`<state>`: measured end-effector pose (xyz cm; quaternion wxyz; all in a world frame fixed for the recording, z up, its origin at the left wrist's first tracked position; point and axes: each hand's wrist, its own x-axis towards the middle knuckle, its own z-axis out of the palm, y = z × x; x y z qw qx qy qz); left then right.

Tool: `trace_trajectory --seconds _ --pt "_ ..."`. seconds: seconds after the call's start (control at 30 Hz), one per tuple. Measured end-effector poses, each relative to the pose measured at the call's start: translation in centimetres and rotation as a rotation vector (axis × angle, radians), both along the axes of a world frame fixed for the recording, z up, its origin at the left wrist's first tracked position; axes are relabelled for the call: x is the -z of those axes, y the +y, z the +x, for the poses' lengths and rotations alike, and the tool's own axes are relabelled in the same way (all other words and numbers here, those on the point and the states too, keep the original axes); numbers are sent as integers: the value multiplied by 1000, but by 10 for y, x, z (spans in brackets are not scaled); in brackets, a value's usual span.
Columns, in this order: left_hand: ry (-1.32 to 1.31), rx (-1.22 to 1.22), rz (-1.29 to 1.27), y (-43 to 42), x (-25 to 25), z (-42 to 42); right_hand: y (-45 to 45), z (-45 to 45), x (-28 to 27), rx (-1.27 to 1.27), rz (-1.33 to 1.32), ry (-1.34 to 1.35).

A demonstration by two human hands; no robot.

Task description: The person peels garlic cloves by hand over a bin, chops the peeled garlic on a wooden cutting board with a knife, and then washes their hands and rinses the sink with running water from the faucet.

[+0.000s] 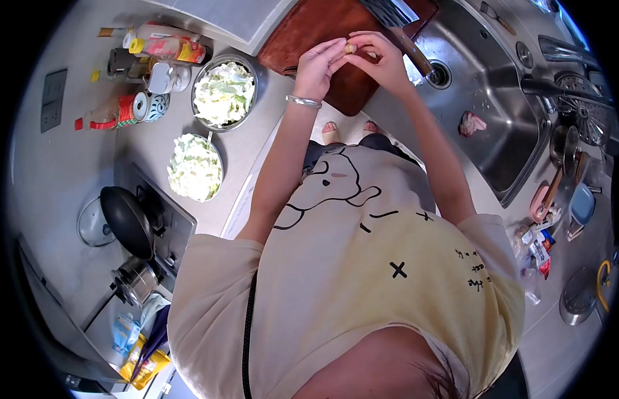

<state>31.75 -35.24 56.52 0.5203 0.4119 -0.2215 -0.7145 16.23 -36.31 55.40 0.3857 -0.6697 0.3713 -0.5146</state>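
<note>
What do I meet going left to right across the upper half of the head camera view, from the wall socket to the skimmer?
Wall socket → upper metal bowl of chopped greens → left hand → right hand → sink drain → pink-and-white scrap in the sink → skimmer.

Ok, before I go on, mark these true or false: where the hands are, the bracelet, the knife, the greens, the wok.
1. Both hands, left and right, meet at a small piece. True.
2. The bracelet is on the right wrist. False: it is on the left.
3. The knife is in the right hand. False: it lies at the board, handle out over the sink.
4. Chopped greens fill two bowls. True.
5. The wok is in the sink. False: it is off to the left.
</note>
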Motion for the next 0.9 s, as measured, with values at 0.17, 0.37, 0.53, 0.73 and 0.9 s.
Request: trace_trajectory --seconds 0.17,0.37,0.53,0.73,0.9 --pt "29 -19 9 4 -2 1 10 6 0 93 13 -36" --pt "10 96 -32 3 0 11 11 4 4 151 123 -121" --pt "40 114 -29 4 -2 9 9 3 7 83 186 -108" --pt "15 215 -103 11 -7 9 1 -3 15 62 65 25" --pt "82 208 -45 10 -6 13 2 6 16 130 154 -64"
